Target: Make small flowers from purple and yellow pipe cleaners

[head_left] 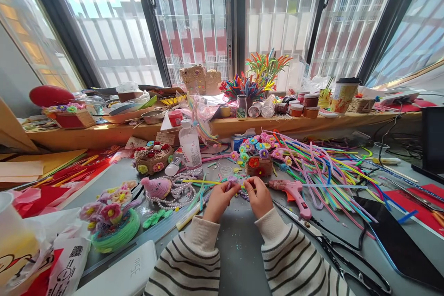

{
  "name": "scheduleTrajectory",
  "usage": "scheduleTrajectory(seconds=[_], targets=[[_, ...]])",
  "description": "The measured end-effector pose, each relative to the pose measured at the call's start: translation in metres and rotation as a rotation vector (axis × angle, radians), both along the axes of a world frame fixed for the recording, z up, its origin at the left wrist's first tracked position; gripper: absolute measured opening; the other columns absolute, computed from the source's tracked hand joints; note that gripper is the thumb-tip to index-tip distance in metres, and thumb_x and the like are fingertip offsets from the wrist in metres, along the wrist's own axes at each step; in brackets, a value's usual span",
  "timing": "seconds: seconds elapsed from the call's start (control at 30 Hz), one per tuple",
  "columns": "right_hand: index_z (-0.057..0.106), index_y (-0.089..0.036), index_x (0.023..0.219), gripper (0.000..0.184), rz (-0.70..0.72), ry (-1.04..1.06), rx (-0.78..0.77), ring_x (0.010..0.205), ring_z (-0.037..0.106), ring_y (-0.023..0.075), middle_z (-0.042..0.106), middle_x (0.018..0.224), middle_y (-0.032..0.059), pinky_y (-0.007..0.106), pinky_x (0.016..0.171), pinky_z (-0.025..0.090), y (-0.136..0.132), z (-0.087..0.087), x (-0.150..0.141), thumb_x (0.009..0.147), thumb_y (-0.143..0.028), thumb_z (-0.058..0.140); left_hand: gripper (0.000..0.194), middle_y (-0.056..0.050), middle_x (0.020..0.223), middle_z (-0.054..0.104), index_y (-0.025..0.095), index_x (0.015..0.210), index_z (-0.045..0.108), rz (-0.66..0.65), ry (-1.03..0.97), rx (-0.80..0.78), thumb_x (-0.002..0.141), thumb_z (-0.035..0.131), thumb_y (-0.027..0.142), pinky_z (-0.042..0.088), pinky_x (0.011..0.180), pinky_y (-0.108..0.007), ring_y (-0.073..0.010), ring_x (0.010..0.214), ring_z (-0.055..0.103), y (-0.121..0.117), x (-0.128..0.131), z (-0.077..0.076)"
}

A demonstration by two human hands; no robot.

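Note:
My left hand [219,201] and my right hand [258,198] meet low over the grey table, fingertips close together. A small lilac fuzzy flower [233,179] shows at the left fingertips, seemingly made of pipe cleaner. The right fingers pinch at a small yellow-green bit beside it, partly hidden by the fingers. Out to the left of my left hand runs a yellow pipe cleaner [199,181]. Just beyond the hands stands a twine-wrapped basket [259,167] full of colourful fuzzy flowers. A pink glue gun [294,194] lies right of my right hand.
Black-handled scissors [333,249] and a phone [398,240] lie at right, near a heap of pipe cleaners [322,171]. At left are a bottle [190,145], strings of beads [187,192], a green flower pot [116,231] and a white box [121,273]. A cluttered ledge [138,135] runs behind.

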State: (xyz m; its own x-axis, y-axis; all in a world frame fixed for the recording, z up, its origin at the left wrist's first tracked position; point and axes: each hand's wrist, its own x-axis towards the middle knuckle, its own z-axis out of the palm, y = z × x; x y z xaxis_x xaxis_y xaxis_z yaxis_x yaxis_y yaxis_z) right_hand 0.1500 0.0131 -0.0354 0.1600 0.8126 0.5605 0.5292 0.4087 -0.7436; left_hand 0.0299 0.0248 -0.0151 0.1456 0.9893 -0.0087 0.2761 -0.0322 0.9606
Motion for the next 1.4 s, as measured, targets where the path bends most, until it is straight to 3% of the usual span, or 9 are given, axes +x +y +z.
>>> scheduleTrajectory(seconds=[0.33, 0.53, 0.7, 1.13, 1.4], targets=[[0.046, -0.017, 0.064, 0.025, -0.015, -0.024, -0.011, 0.059, 0.048, 0.0145, 0.051, 0.061, 0.0033, 0.024, 0.055, 0.037, 0.0018, -0.0022, -0.0003, 0.077, -0.034, 0.033, 0.038, 0.007, 0.042, 0.032, 0.013, 0.065, 0.056, 0.002, -0.045, 0.020, 0.053, 0.054, 0.049, 0.022, 0.038, -0.019, -0.0048, 0.038, 0.027, 0.0002, -0.0005, 0.0004], [0.046, -0.017, 0.063, 0.029, -0.018, -0.029, -0.015, 0.058, 0.048, 0.0143, 0.050, 0.059, 0.0028, 0.024, 0.054, 0.037, 0.0012, -0.0028, -0.0020, 0.078, -0.036, 0.030, 0.035, 0.007, 0.043, 0.033, 0.014, 0.057, 0.053, 0.040, -0.059, 0.013, 0.052, 0.055, 0.048, 0.023, 0.038, -0.019, -0.0046, 0.038, 0.028, 0.0004, 0.0010, 0.0003], [0.046, -0.017, 0.062, 0.029, 0.014, -0.054, -0.022, 0.059, 0.048, 0.0141, 0.051, 0.060, 0.0026, 0.023, 0.054, 0.036, 0.0009, -0.0023, -0.0025, 0.078, -0.034, 0.030, 0.037, 0.006, 0.047, 0.038, 0.013, 0.070, 0.058, 0.007, -0.072, 0.031, 0.054, 0.056, 0.046, 0.022, 0.038, -0.019, -0.0045, 0.039, 0.028, 0.0001, 0.0007, 0.0001], [0.045, -0.018, 0.061, 0.029, 0.046, -0.098, -0.001, 0.055, 0.046, 0.0126, 0.048, 0.058, 0.0010, 0.022, 0.051, 0.035, 0.0010, -0.0039, -0.0031, 0.080, -0.032, 0.028, 0.036, 0.008, 0.041, 0.032, 0.013, 0.066, 0.055, -0.015, -0.054, 0.020, 0.052, 0.057, 0.047, 0.022, 0.039, -0.019, -0.0051, 0.038, 0.029, 0.0004, -0.0009, -0.0001], [0.043, -0.018, 0.060, 0.030, 0.045, -0.094, -0.006, 0.056, 0.045, 0.0135, 0.046, 0.057, 0.0013, 0.023, 0.051, 0.035, 0.0012, -0.0049, -0.0056, 0.080, -0.032, 0.026, 0.036, 0.006, 0.045, 0.036, 0.012, 0.066, 0.054, -0.034, -0.058, 0.008, 0.054, 0.056, 0.046, 0.022, 0.038, -0.019, -0.0052, 0.040, 0.029, 0.0016, -0.0011, -0.0021]])
